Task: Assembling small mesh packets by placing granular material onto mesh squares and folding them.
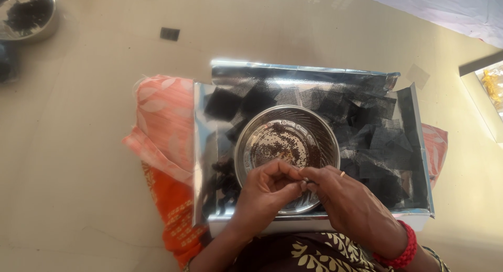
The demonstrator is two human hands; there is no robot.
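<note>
A pale floor [78,146] carries an orange patterned cloth [162,130], and on it sits a shallow silver-lined tray [201,146] strewn with many black net squares [377,141], most of them lying loose and flat. A round steel bowl [325,141] stands in the tray's middle with only a thin scatter of tiny dark beads [280,146] on its bottom. Over the bowl's near rim the left hand [264,191] and right hand [348,201] meet, fingertips pinched narrowly on something small and dark, too small to identify. A few bunched dark pieces [222,183] lie at the tray's left; judging by the pile, most squares look unworked.
</note>
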